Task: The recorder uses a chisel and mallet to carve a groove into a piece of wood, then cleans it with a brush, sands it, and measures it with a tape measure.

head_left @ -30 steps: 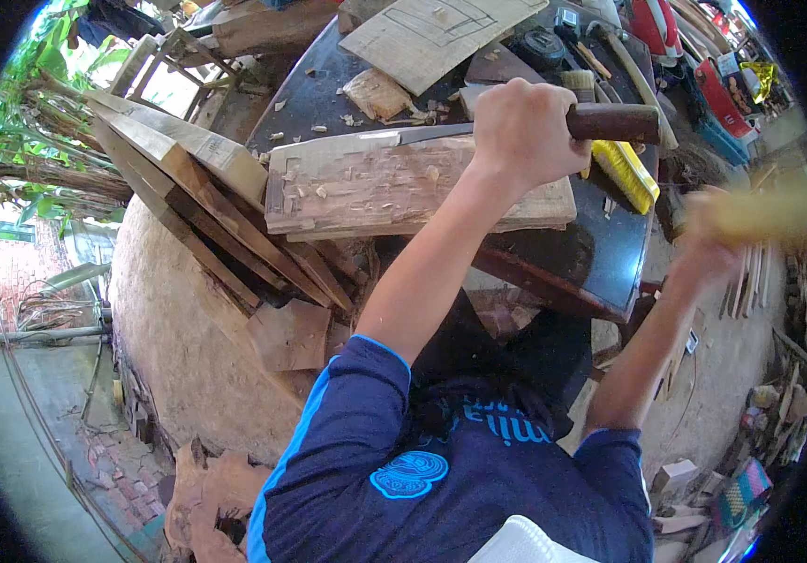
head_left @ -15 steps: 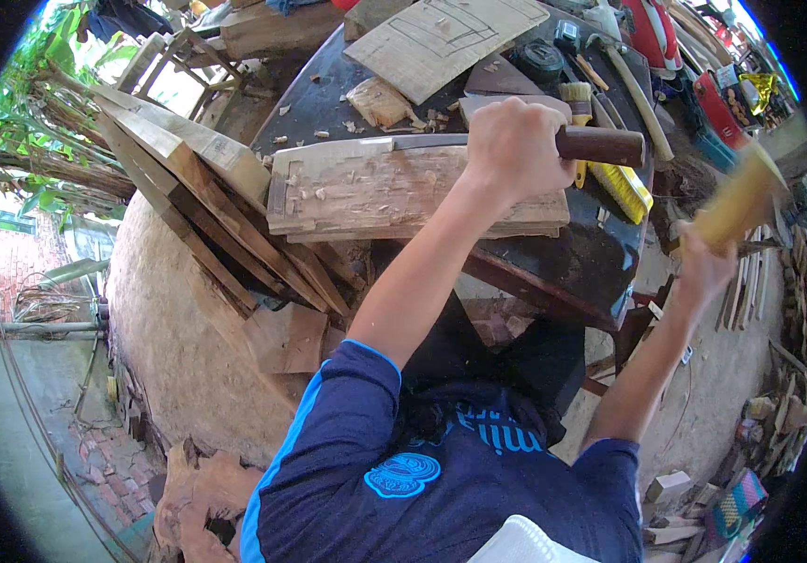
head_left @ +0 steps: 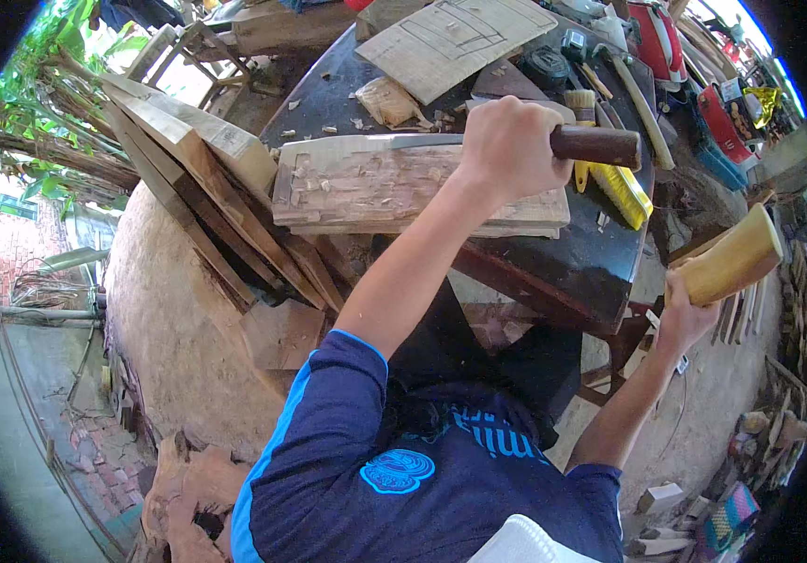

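Note:
My left hand [head_left: 506, 145] is closed around a chisel [head_left: 600, 147] with a dark wooden handle. Its long steel blade points left and lies nearly flat along the far edge of a thick wooden board [head_left: 366, 192], whose top is rough with cut marks and loose chips. My fingers hide the middle of the tool. Off to the right, beyond the table's edge, my right hand [head_left: 687, 314] grips a pale yellow wooden mallet [head_left: 727, 258]. The mallet is raised and tilted, apart from the chisel's handle end.
Behind the board, a flat plank [head_left: 455, 42] with pencil lines lies on the dark table [head_left: 600, 272]. A yellow brush [head_left: 621, 192], a paintbrush [head_left: 580, 105] and a long-handled hammer [head_left: 642, 108] lie at the right. Timber planks [head_left: 202, 178] lean at the left.
The mallet has swung down and slightly toward me with my right hand and is less blurred. My left hand and the chisel stay in nearly the same place on the board.

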Demonstrator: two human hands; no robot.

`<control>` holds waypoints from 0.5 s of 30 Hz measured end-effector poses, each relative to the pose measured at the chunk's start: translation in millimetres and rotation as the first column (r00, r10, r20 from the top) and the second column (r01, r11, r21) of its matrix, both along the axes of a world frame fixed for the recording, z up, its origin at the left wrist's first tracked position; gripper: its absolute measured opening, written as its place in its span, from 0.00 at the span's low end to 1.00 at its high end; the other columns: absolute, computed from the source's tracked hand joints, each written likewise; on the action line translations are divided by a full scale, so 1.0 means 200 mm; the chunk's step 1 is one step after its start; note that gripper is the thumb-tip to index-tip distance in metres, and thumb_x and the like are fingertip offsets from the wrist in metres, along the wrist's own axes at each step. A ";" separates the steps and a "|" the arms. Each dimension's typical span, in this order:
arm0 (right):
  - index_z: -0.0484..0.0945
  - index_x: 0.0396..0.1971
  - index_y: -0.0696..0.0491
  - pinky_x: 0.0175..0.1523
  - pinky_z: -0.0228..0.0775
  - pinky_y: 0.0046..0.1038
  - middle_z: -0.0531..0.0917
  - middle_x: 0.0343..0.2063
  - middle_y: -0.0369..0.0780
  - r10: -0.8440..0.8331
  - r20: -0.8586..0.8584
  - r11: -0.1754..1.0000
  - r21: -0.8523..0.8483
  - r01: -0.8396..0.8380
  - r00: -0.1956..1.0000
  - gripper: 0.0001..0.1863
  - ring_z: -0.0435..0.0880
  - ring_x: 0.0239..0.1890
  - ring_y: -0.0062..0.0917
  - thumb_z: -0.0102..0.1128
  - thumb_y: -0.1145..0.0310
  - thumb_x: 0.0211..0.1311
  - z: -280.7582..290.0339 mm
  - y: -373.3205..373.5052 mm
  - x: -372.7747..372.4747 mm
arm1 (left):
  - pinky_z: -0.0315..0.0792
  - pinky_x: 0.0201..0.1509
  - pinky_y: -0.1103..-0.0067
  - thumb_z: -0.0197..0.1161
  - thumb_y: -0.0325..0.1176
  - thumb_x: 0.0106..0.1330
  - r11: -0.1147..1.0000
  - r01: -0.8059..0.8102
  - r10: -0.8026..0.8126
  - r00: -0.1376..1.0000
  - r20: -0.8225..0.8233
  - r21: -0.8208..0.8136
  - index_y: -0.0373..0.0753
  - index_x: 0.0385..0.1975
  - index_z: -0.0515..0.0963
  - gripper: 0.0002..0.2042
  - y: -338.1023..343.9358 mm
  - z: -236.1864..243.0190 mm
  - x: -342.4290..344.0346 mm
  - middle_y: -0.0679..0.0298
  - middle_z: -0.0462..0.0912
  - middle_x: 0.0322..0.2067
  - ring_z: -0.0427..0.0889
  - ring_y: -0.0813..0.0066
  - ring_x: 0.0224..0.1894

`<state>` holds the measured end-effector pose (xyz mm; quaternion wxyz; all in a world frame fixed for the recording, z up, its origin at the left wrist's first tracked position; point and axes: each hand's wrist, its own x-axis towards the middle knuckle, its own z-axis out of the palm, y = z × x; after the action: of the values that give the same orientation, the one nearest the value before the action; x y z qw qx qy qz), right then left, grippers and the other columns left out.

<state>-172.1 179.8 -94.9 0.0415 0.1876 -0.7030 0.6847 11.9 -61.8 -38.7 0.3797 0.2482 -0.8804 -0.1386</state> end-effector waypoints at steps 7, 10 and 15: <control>0.75 0.42 0.59 0.48 0.73 0.26 0.82 0.37 0.39 0.124 -0.122 0.986 0.125 -0.109 0.985 0.21 0.81 0.40 0.23 0.65 0.84 0.44 -0.02 0.03 0.17 | 0.75 0.29 0.66 0.67 0.40 0.46 0.995 -0.045 0.060 0.984 -0.166 0.095 0.42 0.16 0.80 0.09 -0.01 0.08 -0.01 0.55 0.79 0.17 0.80 0.51 0.24; 0.75 0.41 0.59 0.48 0.73 0.26 0.82 0.36 0.39 0.168 -0.129 0.979 0.138 -0.150 0.977 0.20 0.81 0.39 0.24 0.64 0.85 0.44 -0.04 0.03 0.20 | 0.74 0.28 0.67 0.67 0.39 0.47 0.996 -0.051 0.070 0.960 -0.272 0.077 0.40 0.15 0.79 0.10 -0.03 0.09 -0.02 0.54 0.77 0.15 0.79 0.51 0.23; 0.76 0.39 0.59 0.48 0.73 0.27 0.82 0.36 0.39 0.193 -0.138 0.975 0.140 -0.174 0.971 0.18 0.81 0.40 0.24 0.64 0.85 0.44 -0.02 0.01 0.25 | 0.73 0.26 0.68 0.66 0.38 0.48 0.998 -0.043 0.056 0.952 -0.299 0.050 0.39 0.15 0.79 0.10 -0.05 0.12 0.01 0.53 0.75 0.14 0.78 0.51 0.21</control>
<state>-121.3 182.6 -98.8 0.0189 0.3054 -0.7196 0.6233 14.0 -71.8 -15.5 0.5071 0.2543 -0.8027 -0.1842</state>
